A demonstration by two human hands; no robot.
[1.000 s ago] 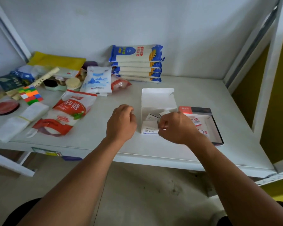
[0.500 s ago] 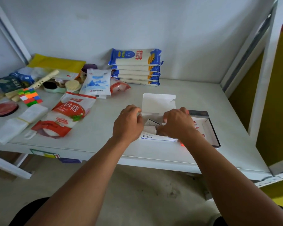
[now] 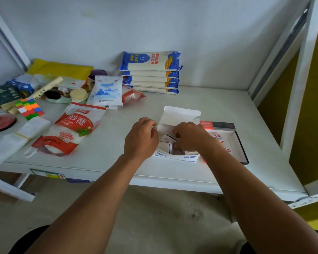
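Observation:
A small white cardboard box (image 3: 176,158) lies open on the shelf, its lid flap (image 3: 182,114) standing up at the back. Several small white packets (image 3: 167,139) lie inside it. My left hand (image 3: 140,138) grips the box's left wall with curled fingers. My right hand (image 3: 190,137) reaches into the box from the right and pinches one of the packets; its fingertips hide most of that packet.
A black-rimmed tray (image 3: 241,143) with a red label lies against the box's right side. To the left lie a red sugar bag (image 3: 72,131), a white-blue bag (image 3: 106,92), a colour cube (image 3: 29,108) and folded white cloth (image 3: 17,140). Noodle packs (image 3: 151,72) are stacked at the back wall. A shelf post (image 3: 297,88) stands at the right.
My left hand moved right onto the box's left wall. My right hand went from above the box's front down in among the packets.

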